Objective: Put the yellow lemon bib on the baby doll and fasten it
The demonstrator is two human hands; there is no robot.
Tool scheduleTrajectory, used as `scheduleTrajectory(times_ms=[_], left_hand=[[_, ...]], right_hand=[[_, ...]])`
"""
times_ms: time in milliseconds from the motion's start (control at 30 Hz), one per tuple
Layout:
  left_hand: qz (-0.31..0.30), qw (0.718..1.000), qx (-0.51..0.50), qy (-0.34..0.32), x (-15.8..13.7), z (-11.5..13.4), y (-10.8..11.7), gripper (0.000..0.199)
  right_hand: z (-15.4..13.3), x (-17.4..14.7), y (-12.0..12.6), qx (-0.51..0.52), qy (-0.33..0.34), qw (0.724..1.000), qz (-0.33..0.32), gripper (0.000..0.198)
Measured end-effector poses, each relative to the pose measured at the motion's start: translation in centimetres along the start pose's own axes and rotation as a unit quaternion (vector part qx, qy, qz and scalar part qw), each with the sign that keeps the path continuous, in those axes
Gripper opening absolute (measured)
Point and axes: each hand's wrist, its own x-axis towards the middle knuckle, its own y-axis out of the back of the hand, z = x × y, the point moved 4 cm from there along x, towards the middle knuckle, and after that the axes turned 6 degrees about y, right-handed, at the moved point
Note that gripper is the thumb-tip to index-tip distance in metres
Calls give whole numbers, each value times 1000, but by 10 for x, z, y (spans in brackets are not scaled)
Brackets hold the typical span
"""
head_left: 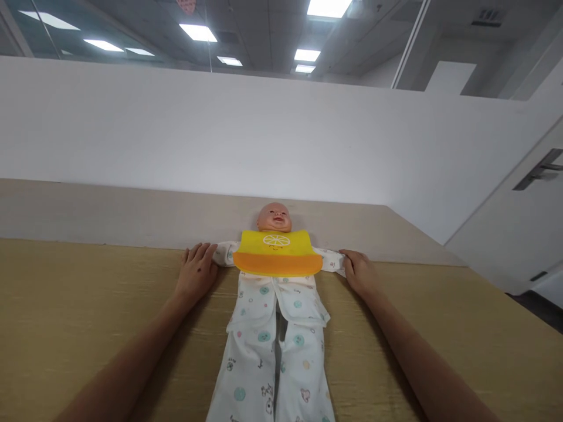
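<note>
A baby doll (274, 217) lies on its back in the middle of the view, head away from me and arms stretched out sideways. It wears a white printed top (255, 299) and matching trousers (246, 363). Over its chest is a yellow bib (255, 243) with a citrus-slice print and an orange pocket (277, 265) along the lower edge. My left hand (197, 271) is closed at the end of the left-side sleeve (227, 253), thumb and forefinger around it. On the other side, my right hand (358, 272) pinches the end of the right-side sleeve (329, 259). The doll's hands are hidden.
Under the doll is a wood-coloured surface (97, 316), with a greyish strip (109, 214) behind it. A white wall (211, 129) with glass above stands at the back. To the right is a white door with a metal handle (539, 170).
</note>
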Motion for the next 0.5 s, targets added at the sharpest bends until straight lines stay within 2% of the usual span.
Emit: scheduleTrajectory(times_ms=[100,300,400,500], left_hand=[[14,1000,-5,-10,0,-1,-1,43],[18,999,13,-23,-1,2,-1,40],[30,999,14,-38,-1,3,1,39],[56,998,-17,-37,-2,2,5,37]], right_hand=[[-4,1,-6,-51,-9,998,-41,42],[-15,1,-8,-113,-6,991,-76,40],[-19,1,-6,-114,5,991,-64,39],[-26,1,-2,-100,28,994,-21,38]])
